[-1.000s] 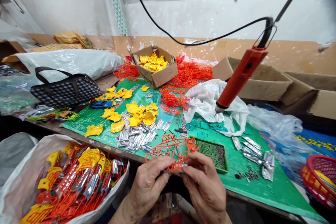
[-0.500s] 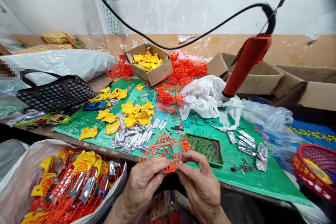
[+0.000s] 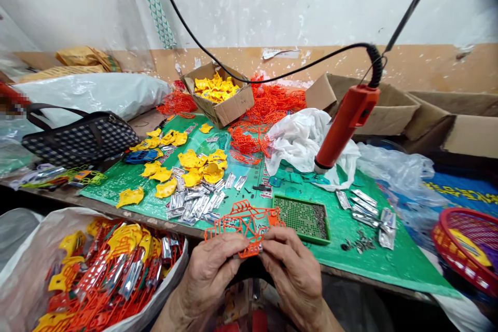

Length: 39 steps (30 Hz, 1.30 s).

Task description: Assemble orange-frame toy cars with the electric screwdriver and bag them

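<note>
Both hands grip an orange plastic lattice frame [image 3: 246,224], shaped like a toy car's roll cage, at the table's near edge. My left hand [image 3: 212,270] pinches its lower left part between thumb and fingers. My right hand [image 3: 294,264] is closed on its lower right end, and the fingertips hide what lies there. A small shiny edge shows under the frame between the hands. Just beyond the right hand sits a green tray [image 3: 329,228] of small metal screws. Silvery chrome pieces [image 3: 198,202] and yellow plastic shells [image 3: 212,172] lie past the left hand.
A red electric screwdriver [image 3: 348,124] hangs from a cord over the table's right side. A white sack [image 3: 23,264] of assembled parts stands at lower left. Behind are a cardboard box [image 3: 233,109] of yellow shells and an orange frame heap [image 3: 272,98]. A red basket [image 3: 443,244] is at right.
The hanging screwdriver has swung left and slightly down. My hands hold the orange frame in nearly the same place. More of a red shape shows at the far left edge.
</note>
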Tool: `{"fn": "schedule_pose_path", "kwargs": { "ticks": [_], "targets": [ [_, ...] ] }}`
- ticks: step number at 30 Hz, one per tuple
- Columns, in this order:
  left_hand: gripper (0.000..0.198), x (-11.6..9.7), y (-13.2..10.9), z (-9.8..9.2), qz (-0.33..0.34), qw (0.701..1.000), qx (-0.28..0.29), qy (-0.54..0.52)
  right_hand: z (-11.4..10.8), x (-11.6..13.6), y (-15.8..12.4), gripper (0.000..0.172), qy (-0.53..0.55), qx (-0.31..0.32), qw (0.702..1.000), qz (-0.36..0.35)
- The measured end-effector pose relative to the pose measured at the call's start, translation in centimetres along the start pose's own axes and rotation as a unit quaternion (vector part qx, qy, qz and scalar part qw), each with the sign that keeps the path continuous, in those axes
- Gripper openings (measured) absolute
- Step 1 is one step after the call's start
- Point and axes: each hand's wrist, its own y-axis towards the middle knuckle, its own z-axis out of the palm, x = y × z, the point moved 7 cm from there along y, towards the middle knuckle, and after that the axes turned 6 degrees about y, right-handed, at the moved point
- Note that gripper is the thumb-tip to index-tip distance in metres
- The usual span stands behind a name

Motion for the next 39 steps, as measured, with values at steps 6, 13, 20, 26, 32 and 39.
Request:
{"fn": "schedule_pose_path", "kwargs": {
  "ticks": [6,13,20,26,32,39],
  "targets": [
    [0.026,-0.2,0.2,-0.2,0.008,1.000,-0.001,-0.003,0.0,-0.1,0.1,0.022,0.031,0.005,0.999,0.009],
    [0.023,-0.3,0.2,-0.2,0.011,1.000,-0.004,0.000,-0.1,0.1,0.4,0.021,0.037,-0.001,0.999,0.005],
    [0.026,0.0,0.2,-0.1,0.010,1.000,-0.001,-0.008,0.6,-0.2,0.3,0.030,0.010,0.037,0.999,-0.015],
    [0.040,0.5,-0.9,0.5,-0.052,0.996,-0.069,0.036,0.2,-0.8,-0.1,0.029,-0.046,-0.008,0.998,-0.035],
    [0.030,-0.2,-1.3,0.4,-0.041,0.986,-0.125,0.104,0.1,-0.9,-1.5,0.035,-0.103,-0.047,0.991,-0.069],
    [0.025,-0.5,-1.0,0.0,-0.034,0.986,-0.129,0.097,0.6,-1.1,-2.1,0.038,-0.119,-0.046,0.989,-0.067]
  ]
}}
